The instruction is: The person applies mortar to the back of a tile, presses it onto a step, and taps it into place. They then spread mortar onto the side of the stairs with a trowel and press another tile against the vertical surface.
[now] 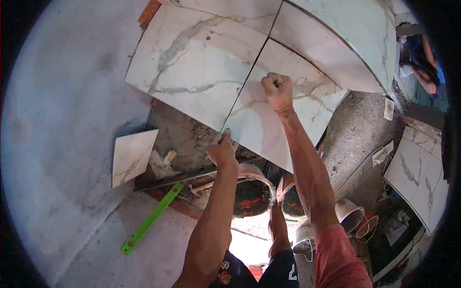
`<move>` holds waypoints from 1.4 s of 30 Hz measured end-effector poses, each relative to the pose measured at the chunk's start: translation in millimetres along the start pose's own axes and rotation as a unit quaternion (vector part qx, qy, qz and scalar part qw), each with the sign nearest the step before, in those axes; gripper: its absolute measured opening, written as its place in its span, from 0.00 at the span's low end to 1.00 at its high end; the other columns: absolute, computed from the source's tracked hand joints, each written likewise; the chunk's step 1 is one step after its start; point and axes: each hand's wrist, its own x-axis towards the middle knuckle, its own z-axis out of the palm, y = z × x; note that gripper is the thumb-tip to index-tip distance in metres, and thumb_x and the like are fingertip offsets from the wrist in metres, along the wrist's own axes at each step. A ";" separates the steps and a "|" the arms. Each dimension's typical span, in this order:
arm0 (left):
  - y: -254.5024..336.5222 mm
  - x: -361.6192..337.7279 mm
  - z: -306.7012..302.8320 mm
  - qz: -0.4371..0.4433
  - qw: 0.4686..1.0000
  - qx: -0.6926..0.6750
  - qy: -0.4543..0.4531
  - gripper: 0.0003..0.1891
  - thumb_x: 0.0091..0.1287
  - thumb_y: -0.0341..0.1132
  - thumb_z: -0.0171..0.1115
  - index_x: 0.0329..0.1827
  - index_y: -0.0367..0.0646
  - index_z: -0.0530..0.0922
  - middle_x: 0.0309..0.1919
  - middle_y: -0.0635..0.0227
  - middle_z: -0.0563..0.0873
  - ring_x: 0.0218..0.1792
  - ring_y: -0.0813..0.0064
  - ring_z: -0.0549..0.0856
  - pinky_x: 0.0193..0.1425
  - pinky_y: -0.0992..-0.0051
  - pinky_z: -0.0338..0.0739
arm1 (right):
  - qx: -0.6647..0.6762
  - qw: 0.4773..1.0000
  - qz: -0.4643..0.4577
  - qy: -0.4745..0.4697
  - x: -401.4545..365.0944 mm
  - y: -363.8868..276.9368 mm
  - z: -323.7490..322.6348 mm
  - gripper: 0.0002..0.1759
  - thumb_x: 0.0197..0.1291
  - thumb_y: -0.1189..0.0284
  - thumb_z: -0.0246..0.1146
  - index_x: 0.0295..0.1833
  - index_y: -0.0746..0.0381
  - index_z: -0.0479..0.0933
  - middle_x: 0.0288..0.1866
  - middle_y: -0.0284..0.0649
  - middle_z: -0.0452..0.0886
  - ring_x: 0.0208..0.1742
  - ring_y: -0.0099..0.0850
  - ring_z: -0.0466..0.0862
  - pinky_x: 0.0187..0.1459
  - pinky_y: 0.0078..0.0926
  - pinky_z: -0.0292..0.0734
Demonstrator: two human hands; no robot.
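**Two close edges, one easy chip**

The right hand (277, 91) is closed in a fist over the near-right tile (269, 108); whether it touches the surface, I cannot tell. That tile lies beside the left tile (192, 60), a thin dark joint (249, 72) between them. The left hand (222, 151) is at the front end of this joint, one fingertip extended to the edge and the other fingers curled; whether they grip underneath is hidden.

A hard knock from the fist could crack the tile or chip its corner if the support below is uneven. Off-centre force could leave one edge higher, or shift the joint. The fingertip could get pinched should the tiles close together. A bucket (252, 192) stands under the front edge, where falling chips could land.
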 end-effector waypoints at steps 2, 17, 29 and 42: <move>3.6 -1.9 2.9 -0.015 0.996 -0.082 -0.009 0.15 0.59 0.27 0.60 0.47 0.28 0.74 0.41 0.54 0.79 0.41 0.62 0.81 0.45 0.64 0.83 | 0.016 0.999 -0.020 -0.025 -7.7 -15.5 3.8 0.17 0.48 0.80 0.52 0.14 0.61 0.54 0.13 0.24 0.53 0.18 0.14 0.53 0.18 0.19 0.46; 1.8 17.6 -11.2 -0.042 0.992 -0.046 -0.111 0.22 0.60 0.32 0.59 0.54 0.29 0.66 0.48 0.52 0.76 0.48 0.58 0.78 0.50 0.63 0.78 | -0.061 0.994 -0.056 0.077 -64.8 -18.3 -58.1 0.18 0.50 0.77 0.57 0.15 0.64 0.57 0.11 0.33 0.53 0.14 0.20 0.54 0.16 0.24 0.51; 8.1 23.4 -13.0 -0.028 0.992 -0.014 -0.118 0.22 0.61 0.33 0.58 0.54 0.28 0.66 0.49 0.53 0.76 0.48 0.53 0.78 0.47 0.59 0.80 | 0.001 1.000 0.007 -0.006 -19.7 12.7 -19.4 0.14 0.43 0.79 0.56 0.13 0.64 0.59 0.10 0.36 0.55 0.13 0.19 0.56 0.15 0.23 0.52; 13.6 9.9 -11.5 -0.018 0.993 -0.020 -0.113 0.23 0.61 0.35 0.59 0.54 0.27 0.67 0.48 0.51 0.75 0.48 0.53 0.77 0.45 0.63 0.80 | -0.005 0.998 -0.033 -0.049 -57.2 -9.7 -15.0 0.16 0.46 0.78 0.55 0.13 0.64 0.57 0.12 0.31 0.51 0.16 0.17 0.54 0.16 0.23 0.49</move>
